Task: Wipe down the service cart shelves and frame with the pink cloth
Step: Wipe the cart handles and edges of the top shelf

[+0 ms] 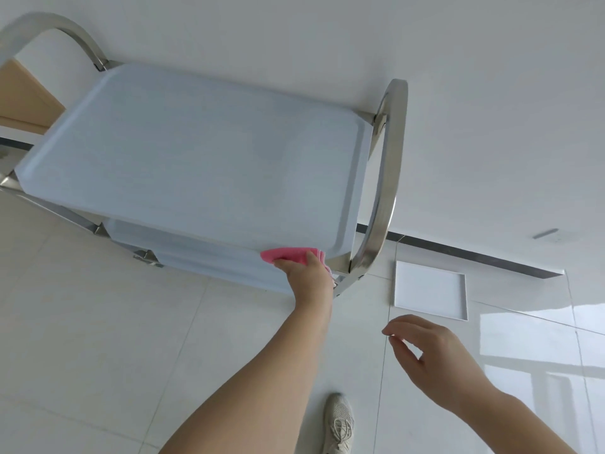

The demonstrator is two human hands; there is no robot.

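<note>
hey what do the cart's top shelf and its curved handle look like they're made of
Top shelf: probably plastic, pale blue with a matte, even surface and a moulded raised rim. Curved handle: likely stainless steel, with a brushed silver sheen and soft reflections.

Matt plastic shelf [196, 152] — brushed steel frame [389, 165] — glossy floor tiles [98, 322].

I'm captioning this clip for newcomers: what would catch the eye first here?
The pink cloth, held by the left hand against the near edge of the pale blue top shelf. Next, the curved steel frame on the cart's right, and the right hand hovering empty over the floor.
</note>
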